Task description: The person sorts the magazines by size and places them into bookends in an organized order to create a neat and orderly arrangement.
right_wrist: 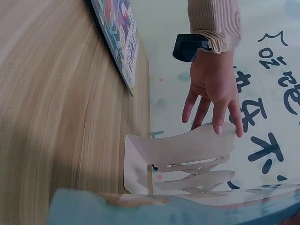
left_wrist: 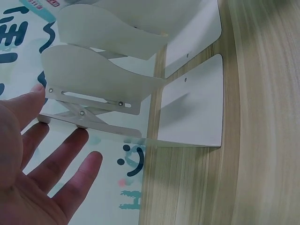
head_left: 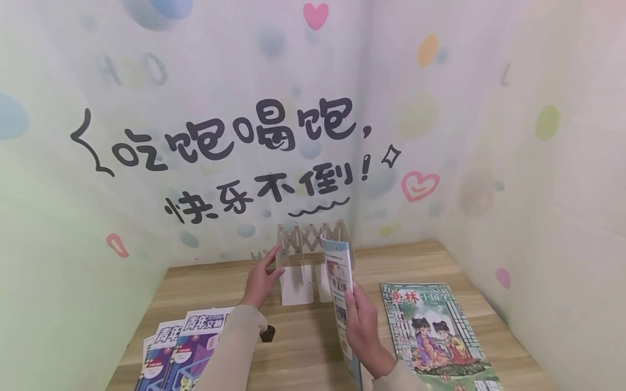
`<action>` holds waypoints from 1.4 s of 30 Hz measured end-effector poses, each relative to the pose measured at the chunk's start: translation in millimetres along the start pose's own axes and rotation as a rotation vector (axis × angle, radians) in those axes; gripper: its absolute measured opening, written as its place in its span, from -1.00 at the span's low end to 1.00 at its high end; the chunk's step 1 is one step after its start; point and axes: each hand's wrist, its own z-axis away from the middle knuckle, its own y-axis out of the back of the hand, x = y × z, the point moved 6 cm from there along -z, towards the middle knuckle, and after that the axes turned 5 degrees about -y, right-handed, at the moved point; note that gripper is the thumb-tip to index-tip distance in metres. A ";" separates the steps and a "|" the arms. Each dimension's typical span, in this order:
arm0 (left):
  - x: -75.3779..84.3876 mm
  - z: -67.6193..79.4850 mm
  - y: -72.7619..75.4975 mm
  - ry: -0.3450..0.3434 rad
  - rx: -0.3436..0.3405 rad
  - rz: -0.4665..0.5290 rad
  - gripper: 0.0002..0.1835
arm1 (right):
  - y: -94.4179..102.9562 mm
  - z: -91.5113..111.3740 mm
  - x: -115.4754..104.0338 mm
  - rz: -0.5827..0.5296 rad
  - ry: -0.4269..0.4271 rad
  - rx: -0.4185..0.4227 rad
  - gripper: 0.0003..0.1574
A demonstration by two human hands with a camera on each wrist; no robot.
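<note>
A white expandable bookend (head_left: 296,293), with a crisscross lattice at its back, stands by the wall. My left hand (head_left: 261,283) is at the bookend's left end plate, its fingers fairly straight. In the left wrist view, the fingertips (left_wrist: 82,136) touch the outer side of that plate and the thumb is near its edge. My right hand (head_left: 363,331) grips a thin magazine (head_left: 337,288) by its right side, holding it upright. The magazine's top overlaps the bookend's right part in the head view. Its light blue edge (right_wrist: 117,213) crosses the bottom of the right wrist view.
Purple-covered magazines (head_left: 195,347) lie overlapped at the table's front left. Another magazine (head_left: 435,336), with two cartoon figures on its green cover, lies flat at the right. Printed cloth walls (head_left: 391,81) enclose the wooden table (head_left: 401,260). A black device (right_wrist: 186,47) is on the left wrist.
</note>
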 end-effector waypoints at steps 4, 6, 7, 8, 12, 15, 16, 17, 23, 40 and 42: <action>-1.8 0.1 1.2 0.005 0.008 -0.019 -0.26 | -0.3 -3.2 -5.1 -0.003 0.048 0.004 -0.56; -3.1 0.2 1.0 0.003 0.008 -0.024 -0.26 | -1.4 -4.6 -3.4 -0.002 0.061 0.010 -0.55; -3.6 0.1 0.9 -0.003 0.008 -0.026 -0.26 | -3.0 -5.2 1.7 -0.003 0.054 0.011 -0.54; -4.3 0.1 0.7 -0.006 0.008 -0.028 -0.26 | -4.9 -5.7 7.7 -0.006 0.053 0.012 -0.54; -5.9 0.2 0.1 -0.014 0.015 -0.030 -0.26 | -11.1 -6.4 31.6 0.001 0.085 0.022 -0.50; -5.6 0.0 -0.3 -0.003 0.015 -0.027 -0.26 | -13.0 -7.1 41.3 0.021 0.128 0.031 -0.48; -5.0 0.0 -0.4 -0.003 0.014 -0.027 -0.26 | -13.1 -7.7 42.8 0.027 0.135 0.035 -0.48; -4.6 -0.1 -0.5 0.002 0.013 -0.030 -0.27 | -13.2 -8.3 43.8 0.036 0.147 0.039 -0.48; 0.0 0.2 -0.3 0.003 0.010 -0.037 -0.27 | -11.9 -13.2 47.7 0.076 0.164 0.078 -0.52; -1.5 0.0 1.5 -0.002 0.020 -0.047 -0.27 | -10.2 -25.6 61.2 0.246 0.203 0.253 -0.64; -2.2 0.5 1.7 -0.007 0.018 -0.049 -0.27 | -10.7 -25.8 63.0 0.258 0.212 0.269 -0.65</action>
